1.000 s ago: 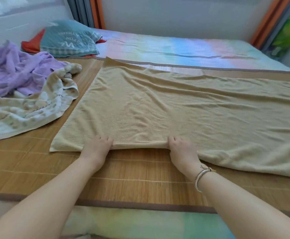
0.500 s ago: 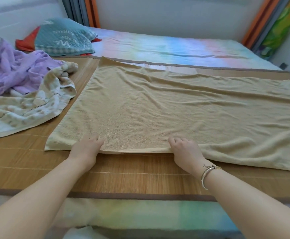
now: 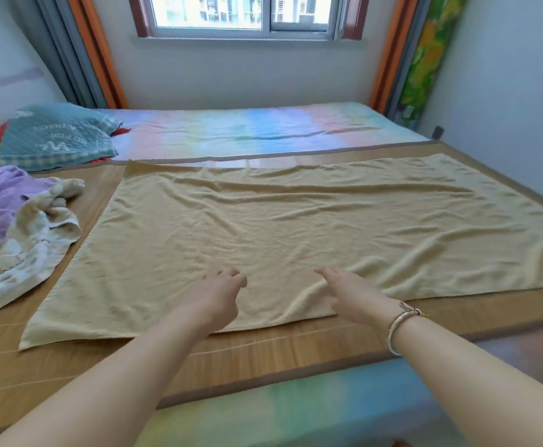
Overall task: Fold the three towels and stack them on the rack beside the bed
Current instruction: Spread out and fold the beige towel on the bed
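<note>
Both hands are reaching over the tan towel spread on the bed, left hand loosely curled, right hand spread, apparently smoothing wrinkles for folding.

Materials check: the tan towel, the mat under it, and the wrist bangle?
Tan towel: looks like cotton terry, matte, with a nubby pile and soft wrinkles. Mat: likely woven bamboo or rattan, with fine parallel slats, a slight sheen and a brown fabric border. Bangle: silvery metal by its glint, alloy unclear.
</note>
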`<state>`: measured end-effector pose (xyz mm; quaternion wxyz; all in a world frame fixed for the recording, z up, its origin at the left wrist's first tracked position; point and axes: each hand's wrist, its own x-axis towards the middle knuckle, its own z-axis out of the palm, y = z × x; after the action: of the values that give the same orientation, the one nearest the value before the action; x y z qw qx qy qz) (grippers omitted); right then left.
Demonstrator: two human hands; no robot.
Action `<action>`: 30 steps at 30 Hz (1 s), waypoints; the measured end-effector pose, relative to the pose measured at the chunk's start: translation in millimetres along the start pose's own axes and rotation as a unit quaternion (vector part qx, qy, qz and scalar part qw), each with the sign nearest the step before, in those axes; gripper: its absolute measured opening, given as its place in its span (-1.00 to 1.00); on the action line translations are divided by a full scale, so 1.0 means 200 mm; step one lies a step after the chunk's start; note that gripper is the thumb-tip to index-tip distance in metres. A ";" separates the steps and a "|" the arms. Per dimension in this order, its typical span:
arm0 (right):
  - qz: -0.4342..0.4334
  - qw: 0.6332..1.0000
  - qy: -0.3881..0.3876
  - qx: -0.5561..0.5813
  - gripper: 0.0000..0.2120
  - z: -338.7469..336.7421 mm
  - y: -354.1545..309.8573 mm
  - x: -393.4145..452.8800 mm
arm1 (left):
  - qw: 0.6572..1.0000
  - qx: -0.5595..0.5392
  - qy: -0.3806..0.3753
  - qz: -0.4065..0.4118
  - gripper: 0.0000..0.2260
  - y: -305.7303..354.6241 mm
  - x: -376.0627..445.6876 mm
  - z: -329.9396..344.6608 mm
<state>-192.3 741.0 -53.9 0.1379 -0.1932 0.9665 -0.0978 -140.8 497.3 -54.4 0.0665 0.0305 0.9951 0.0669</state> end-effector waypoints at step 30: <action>0.381 0.881 0.234 0.153 -0.62 -0.52 2.89 0.29 | 0.963 -0.048 -0.083 0.253 -0.56 2.53 2.40 0.16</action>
<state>-476.9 1255.9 -109.1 -0.0380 0.2416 0.9427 -0.2269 -585.4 1036.3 -78.8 0.1310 0.2830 0.9416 0.1269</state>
